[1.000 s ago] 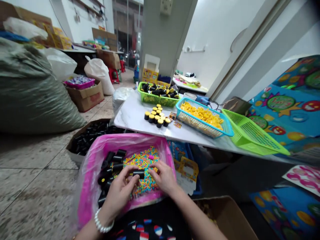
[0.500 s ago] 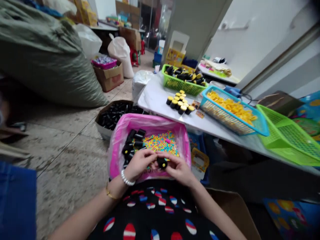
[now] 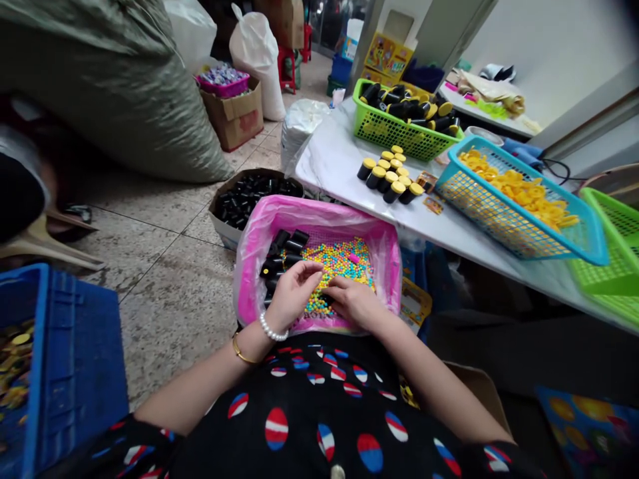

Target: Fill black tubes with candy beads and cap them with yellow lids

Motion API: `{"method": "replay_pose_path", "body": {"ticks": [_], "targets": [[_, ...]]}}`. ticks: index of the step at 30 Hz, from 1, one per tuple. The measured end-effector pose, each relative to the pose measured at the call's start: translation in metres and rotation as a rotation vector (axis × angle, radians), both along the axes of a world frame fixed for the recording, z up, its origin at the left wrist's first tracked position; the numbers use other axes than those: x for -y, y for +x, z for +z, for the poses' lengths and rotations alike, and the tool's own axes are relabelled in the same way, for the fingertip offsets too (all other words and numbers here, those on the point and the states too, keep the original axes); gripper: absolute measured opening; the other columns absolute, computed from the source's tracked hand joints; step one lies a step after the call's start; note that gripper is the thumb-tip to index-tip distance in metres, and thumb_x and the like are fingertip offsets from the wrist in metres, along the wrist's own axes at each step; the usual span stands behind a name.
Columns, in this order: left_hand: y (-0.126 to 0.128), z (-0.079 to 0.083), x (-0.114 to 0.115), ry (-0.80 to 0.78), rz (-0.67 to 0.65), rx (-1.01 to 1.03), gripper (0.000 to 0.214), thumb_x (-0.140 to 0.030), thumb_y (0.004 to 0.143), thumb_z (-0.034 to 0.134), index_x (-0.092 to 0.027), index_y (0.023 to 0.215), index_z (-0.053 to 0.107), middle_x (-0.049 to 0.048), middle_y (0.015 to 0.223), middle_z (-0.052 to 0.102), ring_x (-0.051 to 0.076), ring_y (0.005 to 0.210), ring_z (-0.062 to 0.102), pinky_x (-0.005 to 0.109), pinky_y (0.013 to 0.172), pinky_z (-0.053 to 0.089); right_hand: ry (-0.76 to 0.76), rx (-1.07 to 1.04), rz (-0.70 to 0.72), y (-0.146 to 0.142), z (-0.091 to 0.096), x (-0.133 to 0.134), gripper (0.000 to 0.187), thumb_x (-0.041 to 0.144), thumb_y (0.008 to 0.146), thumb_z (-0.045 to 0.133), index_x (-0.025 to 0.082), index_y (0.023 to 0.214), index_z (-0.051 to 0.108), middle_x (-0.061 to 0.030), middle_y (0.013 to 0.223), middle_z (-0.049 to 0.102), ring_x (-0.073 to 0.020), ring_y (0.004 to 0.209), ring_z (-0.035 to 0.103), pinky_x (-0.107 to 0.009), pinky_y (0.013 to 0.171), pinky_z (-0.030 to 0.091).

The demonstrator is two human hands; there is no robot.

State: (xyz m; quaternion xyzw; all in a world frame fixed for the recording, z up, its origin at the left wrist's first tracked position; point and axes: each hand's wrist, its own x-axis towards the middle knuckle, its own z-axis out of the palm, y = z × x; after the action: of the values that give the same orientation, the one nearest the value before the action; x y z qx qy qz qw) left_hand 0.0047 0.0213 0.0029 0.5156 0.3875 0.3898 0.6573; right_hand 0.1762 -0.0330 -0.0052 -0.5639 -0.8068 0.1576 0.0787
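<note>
A pink tray (image 3: 244, 293) lined with clear plastic sits in front of my body, with many small coloured beads (image 3: 339, 256) inside. Over the beads, my left hand (image 3: 298, 291) has its fingertips pinched together; whatever is in them is too small or hidden to tell. My right hand (image 3: 353, 303) curls down into the beads around a small black canister (image 3: 327, 299), mostly covered by the fingers. Several more black canisters (image 3: 294, 243) lie along the tray's left side. A small pink piece (image 3: 354, 258) rests on the beads.
Behind the tray stands a box of black canisters (image 3: 257, 199). On the white table (image 3: 324, 150) are yellow-capped canisters (image 3: 388, 176), a green basket (image 3: 399, 136) of them, and a blue basket (image 3: 519, 226) of yellow pieces. A blue crate (image 3: 84, 352) stands left; a large sack (image 3: 124, 100) lies beyond.
My right hand has lowered the black canister into the beads, palm now turned down. My hands have moved apart from each other. The camera view has tilted downward.
</note>
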Motion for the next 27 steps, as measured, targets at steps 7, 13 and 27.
{"method": "replay_pose_path", "body": {"ticks": [7, 13, 27], "targets": [[-0.004, -0.003, 0.003, 0.066, -0.082, 0.005, 0.022, -0.027, 0.081, 0.065, -0.014, 0.099, 0.063, 0.0071, 0.098, 0.066, 0.017, 0.093, 0.062, 0.033, 0.089, 0.048, -0.180, -0.885, -0.323, 0.021, -0.006, 0.022, 0.034, 0.027, 0.074, 0.075, 0.025, 0.108, 0.071, -0.0038, 0.100, 0.066, -0.0155, 0.080, 0.063, -0.030, 0.073, 0.051], [-0.004, -0.002, 0.007, 0.334, -0.220, -0.148, 0.029, -0.021, 0.080, 0.066, -0.017, 0.109, 0.061, 0.0095, 0.106, 0.064, 0.020, 0.097, 0.061, 0.035, 0.087, 0.050, -0.334, -1.262, -0.495, 0.016, -0.007, 0.028, 0.036, 0.026, 0.070, 0.078, 0.024, 0.105, 0.070, -0.0001, 0.087, 0.068, -0.0125, 0.066, 0.061, -0.025, 0.059, 0.050], [0.000, -0.002, 0.009, 0.133, -0.269, 0.100, 0.030, -0.010, 0.079, 0.063, -0.018, 0.107, 0.058, 0.0076, 0.110, 0.061, 0.019, 0.106, 0.059, 0.033, 0.086, 0.055, 0.186, -0.144, -0.560, 0.066, 0.014, -0.008, 0.028, 0.019, 0.081, 0.055, 0.016, 0.106, 0.068, -0.0117, 0.097, 0.071, -0.0225, 0.081, 0.067, -0.037, 0.077, 0.052]]}}
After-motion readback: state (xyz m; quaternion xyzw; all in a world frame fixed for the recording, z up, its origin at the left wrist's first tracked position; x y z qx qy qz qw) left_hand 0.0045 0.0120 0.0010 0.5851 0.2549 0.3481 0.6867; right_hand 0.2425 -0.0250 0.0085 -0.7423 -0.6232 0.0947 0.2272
